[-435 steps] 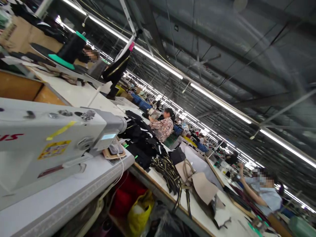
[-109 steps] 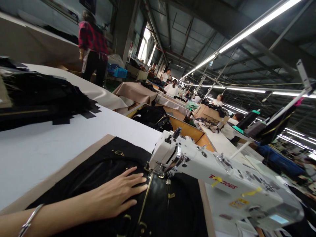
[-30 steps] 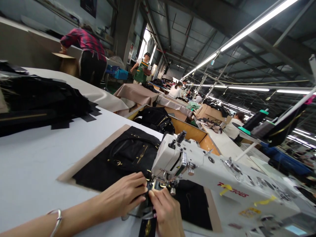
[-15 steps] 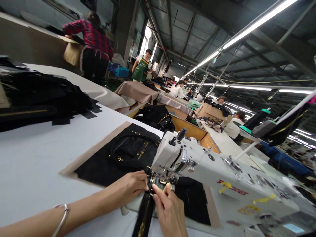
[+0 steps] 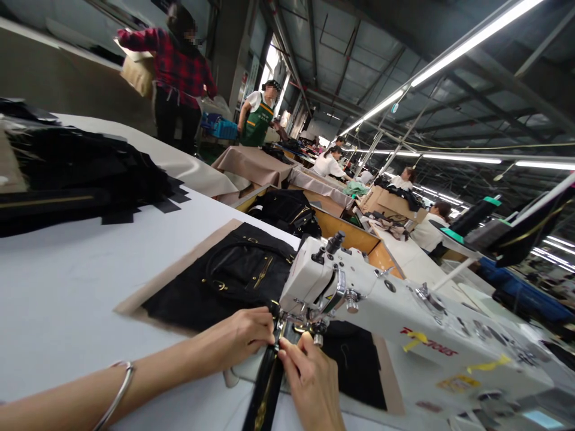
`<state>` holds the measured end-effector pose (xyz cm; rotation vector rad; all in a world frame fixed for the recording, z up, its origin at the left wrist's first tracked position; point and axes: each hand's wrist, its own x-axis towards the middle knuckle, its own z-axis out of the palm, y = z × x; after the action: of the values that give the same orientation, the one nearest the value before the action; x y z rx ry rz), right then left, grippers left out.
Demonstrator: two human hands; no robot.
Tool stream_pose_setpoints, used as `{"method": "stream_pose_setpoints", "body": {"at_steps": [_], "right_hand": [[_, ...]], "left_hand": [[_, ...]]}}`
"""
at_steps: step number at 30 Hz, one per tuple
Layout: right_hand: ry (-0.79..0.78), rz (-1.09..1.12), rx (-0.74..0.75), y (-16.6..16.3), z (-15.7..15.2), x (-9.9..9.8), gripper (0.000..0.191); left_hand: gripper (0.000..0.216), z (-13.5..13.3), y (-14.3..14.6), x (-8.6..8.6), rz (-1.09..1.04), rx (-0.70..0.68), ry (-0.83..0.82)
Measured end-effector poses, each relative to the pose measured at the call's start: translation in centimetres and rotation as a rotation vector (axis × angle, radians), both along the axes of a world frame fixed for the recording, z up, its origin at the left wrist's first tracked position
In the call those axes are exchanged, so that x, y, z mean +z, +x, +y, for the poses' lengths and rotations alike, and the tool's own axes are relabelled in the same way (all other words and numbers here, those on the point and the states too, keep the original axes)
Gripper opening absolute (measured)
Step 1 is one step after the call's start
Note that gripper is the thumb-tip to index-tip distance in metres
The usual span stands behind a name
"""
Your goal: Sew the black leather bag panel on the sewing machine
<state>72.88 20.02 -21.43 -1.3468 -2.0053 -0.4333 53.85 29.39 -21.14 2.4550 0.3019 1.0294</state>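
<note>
A black strip with a gold zipper (image 5: 263,398) runs from the front edge up under the needle of a white sewing machine (image 5: 309,275). My left hand (image 5: 249,332) is closed, its fingertips pinching the strip's left side by the presser foot. On the other side, my right hand (image 5: 309,371) holds the strip between thumb and fingers, just in front of the needle. The fingertips of both hands nearly meet. Behind the machine head lies a black bag panel (image 5: 179,299) with handles and gold fittings, on a beige-edged sheet.
A pile of black cut pieces (image 5: 90,173) lies on the white table (image 5: 58,299) at left. A wooden bin (image 5: 350,230) holding a black bag (image 5: 285,209) stands beyond. A thread cone (image 5: 476,215) rises at right. Several co-workers are farther back, one in a plaid shirt (image 5: 179,72).
My hands stay at the needle with nearly the same grip. The view has shifted slightly. The co-worker in plaid has turned and raised an arm; the one in the green apron leans over.
</note>
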Motion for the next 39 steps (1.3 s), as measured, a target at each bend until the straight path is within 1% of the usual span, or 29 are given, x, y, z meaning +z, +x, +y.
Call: {"method": "stream_pose_setpoints", "body": {"at_steps": [3, 8, 12, 15, 19, 23, 26, 30, 33, 39], "right_hand": [[-0.013, -0.011, -0.008, 0.0, 0.0, -0.1, 0.051], [-0.023, 0.006, -0.003, 0.1, 0.0, -0.1, 0.048], [-0.009, 0.015, -0.001, 0.2, 0.0, -0.2, 0.047], [-0.015, 0.02, 0.008, 0.2, -0.1, -0.1, 0.047], [-0.02, 0.022, 0.007, 0.1, -0.1, -0.1, 0.048], [-0.011, 0.014, -0.01, 0.1, 0.0, -0.3, 0.048], [0.0, -0.001, -0.017, 0.1, 0.0, -0.4, 0.048], [0.023, -0.013, -0.028, -0.1, 0.1, -0.4, 0.047], [0.032, -0.016, -0.039, -0.2, 0.1, -0.3, 0.048], [0.06, -0.02, -0.078, 0.1, -0.1, -0.7, 0.044]], "left_hand": [[0.03, 0.0, 0.1, 0.3, -0.004, -0.008, 0.03], [0.036, -0.4, -0.2, 1.2, 0.102, -0.048, 0.101], [0.035, -0.4, -0.5, 1.0, 0.143, -0.027, 0.059], [0.034, -0.2, -0.4, 0.7, 0.124, -0.031, 0.027], [0.032, -0.1, -0.3, 0.5, 0.102, -0.049, 0.037], [0.034, -0.1, -0.3, 0.4, 0.127, -0.027, 0.039], [0.033, -0.3, -0.4, 0.6, 0.13, -0.037, 0.031], [0.033, -0.7, -0.3, 1.3, 0.106, -0.073, 0.043], [0.032, -0.8, -0.3, 1.5, 0.152, -0.07, 0.062], [0.03, -0.7, -0.3, 1.4, 0.179, -0.087, -0.014]]}}
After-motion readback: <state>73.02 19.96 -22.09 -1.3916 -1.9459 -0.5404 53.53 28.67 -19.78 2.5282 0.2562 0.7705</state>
